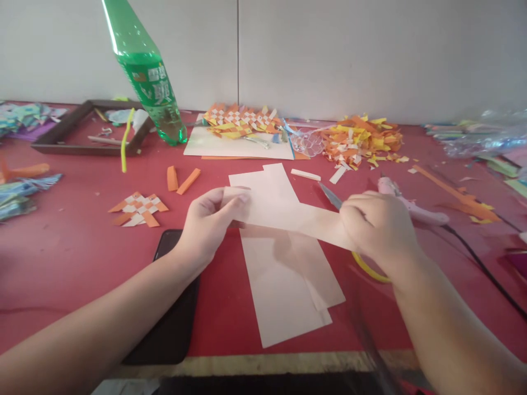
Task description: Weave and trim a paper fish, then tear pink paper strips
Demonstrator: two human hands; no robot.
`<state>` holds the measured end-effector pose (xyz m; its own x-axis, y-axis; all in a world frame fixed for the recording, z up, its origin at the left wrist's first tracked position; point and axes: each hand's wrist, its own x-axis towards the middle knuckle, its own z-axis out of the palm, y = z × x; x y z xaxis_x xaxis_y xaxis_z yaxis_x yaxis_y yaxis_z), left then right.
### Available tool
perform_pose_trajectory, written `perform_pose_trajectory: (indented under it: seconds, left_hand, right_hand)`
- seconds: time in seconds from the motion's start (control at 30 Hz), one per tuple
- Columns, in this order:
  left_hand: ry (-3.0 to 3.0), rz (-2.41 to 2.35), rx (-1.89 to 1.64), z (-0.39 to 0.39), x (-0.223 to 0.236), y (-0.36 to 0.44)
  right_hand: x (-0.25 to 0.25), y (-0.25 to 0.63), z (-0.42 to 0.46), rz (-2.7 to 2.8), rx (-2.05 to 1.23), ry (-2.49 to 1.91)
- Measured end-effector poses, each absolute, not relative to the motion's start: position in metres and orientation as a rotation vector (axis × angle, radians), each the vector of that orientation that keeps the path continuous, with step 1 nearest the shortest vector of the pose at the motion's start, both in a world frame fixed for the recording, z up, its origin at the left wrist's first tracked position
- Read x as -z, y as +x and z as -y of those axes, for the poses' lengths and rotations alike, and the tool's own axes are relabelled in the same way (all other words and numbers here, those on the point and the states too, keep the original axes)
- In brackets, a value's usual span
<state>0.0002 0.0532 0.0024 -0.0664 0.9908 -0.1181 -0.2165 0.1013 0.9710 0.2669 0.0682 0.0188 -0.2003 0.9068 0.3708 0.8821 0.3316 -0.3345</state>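
Observation:
My left hand [208, 219] pinches the left end of a pale paper strip [288, 216] held just above the red table [74, 247]. My right hand [376, 227] is closed around yellow-handled scissors [331, 196], whose blades meet the strip's right end; a yellow handle loop [368, 269] shows under the hand. More pale paper sheets [284, 285] lie flat below the strip.
A black phone [173, 323] lies under my left forearm. A pink glue gun [411, 206] with a black cord is right of my hand. A green bottle [146, 71], wooden frame [82, 131], woven orange-white pieces [139, 208] and paper scraps [358, 140] lie beyond.

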Motion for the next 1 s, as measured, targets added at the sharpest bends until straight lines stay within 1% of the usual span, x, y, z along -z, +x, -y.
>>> perform_pose_trajectory:
  seconds: [0.1,0.17,0.3,0.4,0.73,1.0]
  left_hand:
    - [1.070,-1.234,-1.203,-0.050,-0.002,0.000]
    - [1.145,-1.245,-1.160,-0.048,-0.003,0.001]
    - [1.215,-1.209,-1.071,-0.043,-0.004,0.003]
    - [1.262,-1.202,-1.014,-0.039,-0.006,0.005]
    - [1.436,-1.307,-0.952,-0.036,-0.009,0.005]
    - [1.398,-1.265,-0.913,-0.036,-0.005,0.006]
  right_hand:
    - [-0.010,0.267,-0.074,2.087,0.316,-1.551]
    - [-0.008,0.257,-0.071,2.033,0.367,-1.431]
    - [-0.006,0.229,-0.054,2.171,0.037,-1.053]
    - [-0.002,0.218,-0.045,2.268,-0.083,-0.944]
    - [0.002,0.220,-0.046,2.316,-0.014,-0.929]
    - [0.006,0.221,-0.048,2.295,-0.031,-0.883]
